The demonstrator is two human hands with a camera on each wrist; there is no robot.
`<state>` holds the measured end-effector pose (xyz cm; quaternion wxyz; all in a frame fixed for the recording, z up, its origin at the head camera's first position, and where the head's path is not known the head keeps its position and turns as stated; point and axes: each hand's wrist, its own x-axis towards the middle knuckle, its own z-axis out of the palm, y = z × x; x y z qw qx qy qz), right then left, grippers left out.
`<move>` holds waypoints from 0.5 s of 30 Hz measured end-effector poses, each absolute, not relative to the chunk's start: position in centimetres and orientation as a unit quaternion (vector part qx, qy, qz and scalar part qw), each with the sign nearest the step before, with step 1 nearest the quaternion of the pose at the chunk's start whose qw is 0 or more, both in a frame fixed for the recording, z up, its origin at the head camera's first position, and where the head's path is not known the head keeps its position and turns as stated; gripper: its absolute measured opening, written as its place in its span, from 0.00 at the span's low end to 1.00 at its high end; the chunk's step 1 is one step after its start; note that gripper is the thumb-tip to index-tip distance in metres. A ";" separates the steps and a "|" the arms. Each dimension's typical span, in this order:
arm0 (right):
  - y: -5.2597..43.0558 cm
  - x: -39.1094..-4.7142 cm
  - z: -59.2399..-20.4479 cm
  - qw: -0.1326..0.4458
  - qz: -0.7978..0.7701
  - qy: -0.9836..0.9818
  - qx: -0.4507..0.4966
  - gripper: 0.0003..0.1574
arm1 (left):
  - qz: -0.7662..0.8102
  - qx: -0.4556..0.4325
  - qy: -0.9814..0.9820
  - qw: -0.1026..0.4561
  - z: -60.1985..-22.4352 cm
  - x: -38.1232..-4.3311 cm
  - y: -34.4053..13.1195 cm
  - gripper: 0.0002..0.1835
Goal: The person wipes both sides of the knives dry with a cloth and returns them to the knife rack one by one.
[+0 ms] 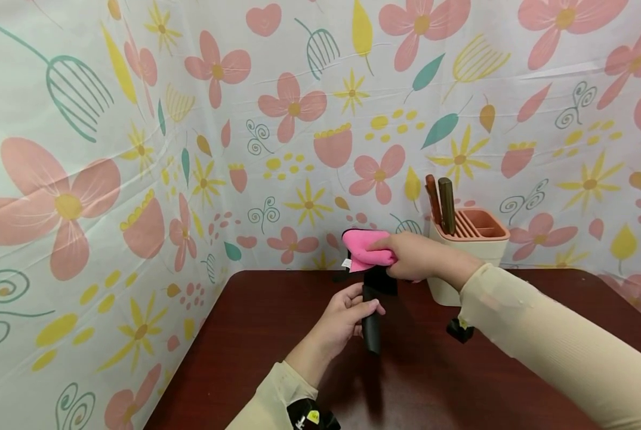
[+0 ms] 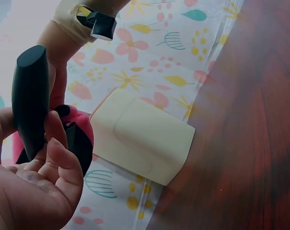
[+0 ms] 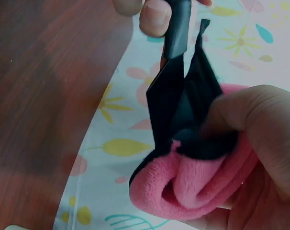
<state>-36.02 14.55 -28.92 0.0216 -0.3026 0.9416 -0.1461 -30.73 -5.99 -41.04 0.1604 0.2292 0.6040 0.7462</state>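
Note:
My left hand (image 1: 342, 319) holds a black-handled knife (image 1: 371, 325), thumb and fingers around the upper handle, with the handle's end pointing down toward me. The dark, wide blade (image 3: 165, 103) runs into a folded pink cloth (image 1: 364, 245) with black edging and a small white tag. My right hand (image 1: 414, 255) grips this cloth from the right, around the blade. In the right wrist view the cloth hides the far part of the blade. Both knife and cloth are held above the table.
Behind the right forearm stands a cream knife holder (image 1: 443, 286) with an orange slotted top. Two handles, one reddish (image 1: 432, 197) and one dark brown (image 1: 446, 206), stick up from it. The dark red-brown table (image 1: 277, 334) meets a flower-patterned sheet (image 1: 293, 179) at the back and left.

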 end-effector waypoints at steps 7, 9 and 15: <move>14.6 -37.1 -30.2 -0.082 -0.115 0.933 -0.330 0.34 | 0.742 0.241 0.608 0.149 -40.9 -30.6 -6.0 0.24; 14.5 -37.3 -30.4 -0.107 -0.103 0.935 -0.323 0.32 | 0.740 0.241 0.611 0.147 -40.9 -30.6 -5.9 0.24; 14.5 -37.6 -30.1 -0.130 -0.080 0.944 -0.291 0.24 | 0.739 0.241 0.613 0.146 -40.9 -30.3 -5.6 0.25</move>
